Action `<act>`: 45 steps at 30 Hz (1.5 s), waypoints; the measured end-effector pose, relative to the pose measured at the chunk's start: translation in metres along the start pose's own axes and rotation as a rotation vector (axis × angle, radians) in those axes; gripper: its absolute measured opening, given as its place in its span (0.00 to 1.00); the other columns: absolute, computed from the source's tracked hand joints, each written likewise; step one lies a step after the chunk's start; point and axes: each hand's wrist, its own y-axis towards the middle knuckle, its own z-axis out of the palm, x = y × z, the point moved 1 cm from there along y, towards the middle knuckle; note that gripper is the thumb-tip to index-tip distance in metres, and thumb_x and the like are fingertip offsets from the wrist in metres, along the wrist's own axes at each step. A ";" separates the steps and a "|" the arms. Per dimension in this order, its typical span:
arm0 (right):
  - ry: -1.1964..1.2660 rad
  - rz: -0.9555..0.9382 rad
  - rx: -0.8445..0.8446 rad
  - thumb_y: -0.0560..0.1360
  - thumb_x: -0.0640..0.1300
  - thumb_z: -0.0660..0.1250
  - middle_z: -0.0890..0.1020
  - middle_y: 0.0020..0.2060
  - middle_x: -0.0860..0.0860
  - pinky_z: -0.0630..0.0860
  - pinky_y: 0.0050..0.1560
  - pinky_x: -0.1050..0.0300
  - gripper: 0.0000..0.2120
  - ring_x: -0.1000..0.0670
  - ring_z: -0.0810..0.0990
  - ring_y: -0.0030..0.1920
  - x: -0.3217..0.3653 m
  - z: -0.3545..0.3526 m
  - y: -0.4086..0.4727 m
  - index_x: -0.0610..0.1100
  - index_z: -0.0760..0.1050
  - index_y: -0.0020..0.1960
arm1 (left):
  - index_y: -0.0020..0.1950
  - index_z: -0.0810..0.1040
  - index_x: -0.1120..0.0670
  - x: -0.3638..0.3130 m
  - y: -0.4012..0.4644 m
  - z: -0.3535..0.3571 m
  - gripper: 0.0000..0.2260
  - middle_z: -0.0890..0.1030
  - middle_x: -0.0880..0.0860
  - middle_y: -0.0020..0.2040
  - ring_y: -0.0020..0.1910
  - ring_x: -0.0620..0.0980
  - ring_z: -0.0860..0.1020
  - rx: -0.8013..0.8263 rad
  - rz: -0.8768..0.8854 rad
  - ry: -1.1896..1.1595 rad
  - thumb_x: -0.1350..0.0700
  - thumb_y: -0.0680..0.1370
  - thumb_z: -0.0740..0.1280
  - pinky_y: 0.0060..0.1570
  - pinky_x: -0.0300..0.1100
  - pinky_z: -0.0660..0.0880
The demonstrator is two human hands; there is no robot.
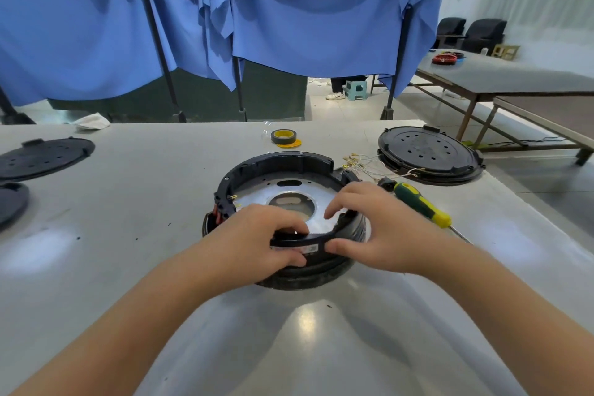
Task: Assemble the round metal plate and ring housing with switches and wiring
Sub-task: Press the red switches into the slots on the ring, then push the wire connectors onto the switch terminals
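The pale counter (pixel 135 202) lies bare around the black ring housing (pixel 273 170) at its middle, silver metal plate (pixel 321 199) seated inside. Both grips pinch the near rim: left hand (pixel 257 235), right hand (pixel 379 222), covering it. A screwdriver (pixel 421 204) lies just right; loose wiring (pixel 369 165) behind it.

Two bare forearms reach forward from the lower corners and converge at the centre. The left hand (pixel 257 236) lies palm down, its fingers (pixel 286 223) curled over the top of a black rim and its thumb pressed against the outer face. The right hand (pixel 369 225) mirrors it close beside, fingers arched and bent downward, thumb pointing toward the left thumb.
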 end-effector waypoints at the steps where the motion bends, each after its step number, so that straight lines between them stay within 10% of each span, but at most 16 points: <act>1: -0.030 0.012 0.021 0.70 0.57 0.71 0.75 0.57 0.58 0.63 0.64 0.63 0.18 0.58 0.68 0.61 -0.007 -0.005 -0.002 0.55 0.76 0.58 | 0.46 0.80 0.43 0.003 -0.001 -0.004 0.07 0.81 0.42 0.41 0.44 0.39 0.77 0.032 -0.050 -0.013 0.49 0.70 0.75 0.46 0.39 0.75; 7: -0.176 -0.050 0.009 0.70 0.55 0.72 0.78 0.52 0.56 0.59 0.71 0.53 0.14 0.52 0.72 0.60 -0.006 -0.009 -0.006 0.54 0.79 0.55 | 0.40 0.78 0.44 -0.001 -0.005 -0.021 0.07 0.79 0.44 0.40 0.43 0.42 0.78 0.157 -0.153 0.000 0.44 0.70 0.74 0.45 0.38 0.75; 14: -0.019 -0.191 -0.111 0.66 0.57 0.75 0.78 0.39 0.54 0.72 0.54 0.53 0.15 0.54 0.71 0.43 0.028 0.006 -0.027 0.48 0.80 0.46 | 0.45 0.80 0.45 -0.034 0.002 -0.019 0.10 0.80 0.45 0.39 0.40 0.41 0.78 0.296 -0.080 -0.138 0.43 0.68 0.76 0.43 0.39 0.76; 20: 0.027 -0.052 -0.084 0.70 0.56 0.72 0.78 0.52 0.58 0.70 0.59 0.61 0.14 0.59 0.73 0.56 0.003 -0.014 -0.044 0.52 0.80 0.53 | 0.42 0.78 0.43 -0.033 0.004 -0.024 0.09 0.77 0.36 0.36 0.34 0.36 0.74 0.415 -0.135 0.013 0.41 0.69 0.73 0.35 0.32 0.71; 28: 0.232 -0.026 -0.060 0.68 0.58 0.73 0.78 0.47 0.60 0.74 0.52 0.60 0.12 0.58 0.76 0.52 0.001 -0.006 -0.044 0.55 0.80 0.49 | 0.47 0.79 0.40 -0.047 0.025 -0.015 0.14 0.79 0.36 0.39 0.41 0.34 0.77 0.446 -0.140 -0.001 0.34 0.69 0.69 0.43 0.33 0.73; 33: 0.428 0.221 -0.322 0.71 0.44 0.73 0.83 0.38 0.56 0.77 0.50 0.59 0.03 0.58 0.81 0.43 -0.051 -0.023 -0.029 0.51 0.81 0.42 | 0.50 0.76 0.41 -0.057 0.038 0.007 0.15 0.79 0.38 0.44 0.42 0.33 0.76 0.364 -0.119 0.019 0.35 0.70 0.69 0.41 0.31 0.71; 41: -0.223 0.639 -0.158 0.73 0.61 0.65 0.77 0.58 0.47 0.72 0.58 0.49 0.25 0.45 0.74 0.60 -0.113 -0.003 0.030 0.45 0.74 0.62 | 0.32 0.65 0.53 -0.065 0.042 0.043 0.17 0.69 0.49 0.29 0.29 0.46 0.67 0.135 -0.154 0.069 0.44 0.73 0.64 0.29 0.42 0.62; 45: -0.406 0.731 -0.076 0.72 0.64 0.62 0.77 0.54 0.46 0.71 0.53 0.50 0.25 0.42 0.74 0.57 -0.122 0.012 0.049 0.44 0.73 0.55 | 0.31 0.62 0.54 -0.064 0.040 0.046 0.18 0.66 0.50 0.27 0.27 0.47 0.64 0.111 -0.149 0.082 0.45 0.73 0.63 0.28 0.43 0.61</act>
